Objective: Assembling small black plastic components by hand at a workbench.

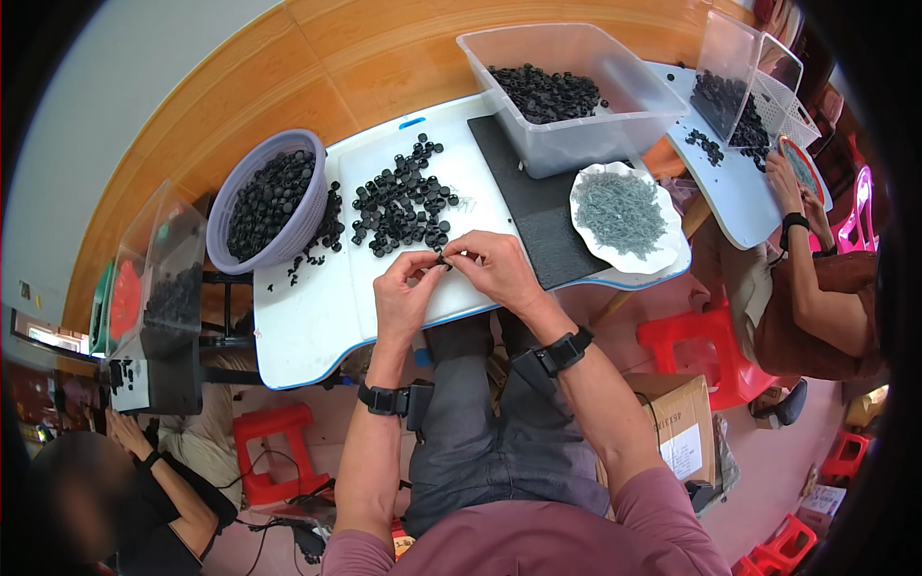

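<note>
My left hand (407, 291) and my right hand (492, 270) meet over the near part of the white table (384, 312). Both are closed in a pinch, fingertips together on a small black piece (441, 259) that is mostly hidden by the fingers. Just beyond them lies a loose pile of small round black caps (399, 204). A few small clear pieces (466, 204) lie at the pile's right edge. To the right, a white wavy-rimmed plate (661, 257) holds a heap of small grey-green translucent pieces (615, 213).
At the left stands a lavender basket (220, 219) full of black parts. A clear plastic tub (567, 144) of black caps sits at the back right on a dark board (533, 226). People work at both sides. Red stools (687, 336) and a cardboard box (684, 408) stand on the floor.
</note>
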{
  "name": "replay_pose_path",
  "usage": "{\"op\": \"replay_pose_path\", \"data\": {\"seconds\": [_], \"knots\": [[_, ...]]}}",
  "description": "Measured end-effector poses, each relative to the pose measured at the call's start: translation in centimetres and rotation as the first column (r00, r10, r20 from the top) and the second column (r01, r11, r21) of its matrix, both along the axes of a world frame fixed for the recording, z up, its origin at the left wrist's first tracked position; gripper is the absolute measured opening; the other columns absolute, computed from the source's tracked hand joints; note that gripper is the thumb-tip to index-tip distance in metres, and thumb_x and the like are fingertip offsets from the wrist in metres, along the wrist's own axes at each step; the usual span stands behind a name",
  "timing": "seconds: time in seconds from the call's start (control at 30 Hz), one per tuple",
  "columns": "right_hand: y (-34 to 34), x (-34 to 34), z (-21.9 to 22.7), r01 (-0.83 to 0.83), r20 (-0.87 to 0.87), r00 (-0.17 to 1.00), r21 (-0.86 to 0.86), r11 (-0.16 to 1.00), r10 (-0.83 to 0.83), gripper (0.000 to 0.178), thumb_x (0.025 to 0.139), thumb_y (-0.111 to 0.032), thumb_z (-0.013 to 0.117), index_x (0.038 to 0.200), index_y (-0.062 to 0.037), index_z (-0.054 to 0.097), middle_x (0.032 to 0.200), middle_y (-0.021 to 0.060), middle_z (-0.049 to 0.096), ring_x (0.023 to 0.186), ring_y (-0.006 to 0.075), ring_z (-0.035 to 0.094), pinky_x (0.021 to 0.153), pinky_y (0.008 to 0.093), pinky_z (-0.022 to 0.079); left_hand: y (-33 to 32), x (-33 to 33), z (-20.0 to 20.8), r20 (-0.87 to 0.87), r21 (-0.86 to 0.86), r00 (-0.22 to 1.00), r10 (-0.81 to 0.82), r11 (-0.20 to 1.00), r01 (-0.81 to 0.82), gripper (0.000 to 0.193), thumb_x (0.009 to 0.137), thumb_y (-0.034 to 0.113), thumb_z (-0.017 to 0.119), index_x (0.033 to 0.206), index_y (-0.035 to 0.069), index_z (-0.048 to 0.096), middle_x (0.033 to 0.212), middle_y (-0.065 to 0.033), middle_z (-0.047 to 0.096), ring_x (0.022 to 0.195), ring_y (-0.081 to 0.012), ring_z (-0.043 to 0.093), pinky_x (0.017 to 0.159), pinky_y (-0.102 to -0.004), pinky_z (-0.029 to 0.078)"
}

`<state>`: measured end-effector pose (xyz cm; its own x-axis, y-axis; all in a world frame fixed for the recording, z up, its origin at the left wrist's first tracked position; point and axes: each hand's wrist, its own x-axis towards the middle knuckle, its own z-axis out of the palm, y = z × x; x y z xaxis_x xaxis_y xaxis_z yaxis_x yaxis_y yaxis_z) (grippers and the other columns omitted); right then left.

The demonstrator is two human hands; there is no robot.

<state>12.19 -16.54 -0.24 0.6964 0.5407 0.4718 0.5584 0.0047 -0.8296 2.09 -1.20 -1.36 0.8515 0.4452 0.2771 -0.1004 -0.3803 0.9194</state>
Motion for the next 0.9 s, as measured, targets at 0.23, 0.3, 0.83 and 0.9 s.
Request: {"op": "replay_pose_path", "data": {"seconds": [0.23,0.3,0.83,0.9], "knots": [[-0.1,0.0,0.3,-0.029,0.043,0.999,-0.029,0.999,0.031,0.011,0.083,-0.005,0.075,0.094,-0.0041,0.077,0.087,0.0118,0.074,0.077,0.0267,0.072,0.069,0.0342,0.056,-0.3,-0.2,0.2,-0.007,0.027,1.000,-0.013,1.000,0.013,0.025,0.085,0.004,0.078,0.110,0.001,0.074,0.094,-0.0088,0.077,0.081,-0.0122,0.072,0.076,-0.0264,0.056],[-0.2,0.0,0.3,-0.029,0.051,0.998,-0.026,0.999,0.030,0.011,0.083,-0.005,0.075,0.094,-0.0040,0.077,0.088,0.0118,0.074,0.077,0.0266,0.072,0.069,0.0341,0.056,-0.4,-0.2,0.2,-0.003,0.013,1.000,-0.017,1.000,0.017,0.025,0.085,0.004,0.078,0.110,0.001,0.074,0.094,-0.0085,0.077,0.082,-0.0123,0.072,0.076,-0.0264,0.056],[0.5,0.8,0.7,-0.117,-0.156,0.982,-0.028,0.993,0.111,0.015,0.085,-0.002,0.072,0.099,-0.0031,0.078,0.091,0.0080,0.075,0.075,0.0144,0.068,0.064,0.0276,0.052,0.6,-0.1,0.1,0.063,-0.143,0.998,0.019,0.990,-0.010,0.023,0.087,0.005,0.078,0.109,0.002,0.073,0.100,-0.0049,0.075,0.077,-0.0077,0.063,0.071,-0.0224,0.051],[0.8,0.9,0.8,-0.130,-0.137,0.983,-0.043,0.991,0.123,0.015,0.085,-0.003,0.072,0.099,-0.0031,0.078,0.090,0.0071,0.075,0.076,0.0137,0.067,0.063,0.0270,0.051,0.6,-0.2,0.1,0.048,-0.196,0.999,0.007,0.981,0.003,0.022,0.089,0.002,0.076,0.111,0.001,0.071,0.100,-0.0048,0.073,0.082,-0.0081,0.064,0.074,-0.0221,0.051]]}}
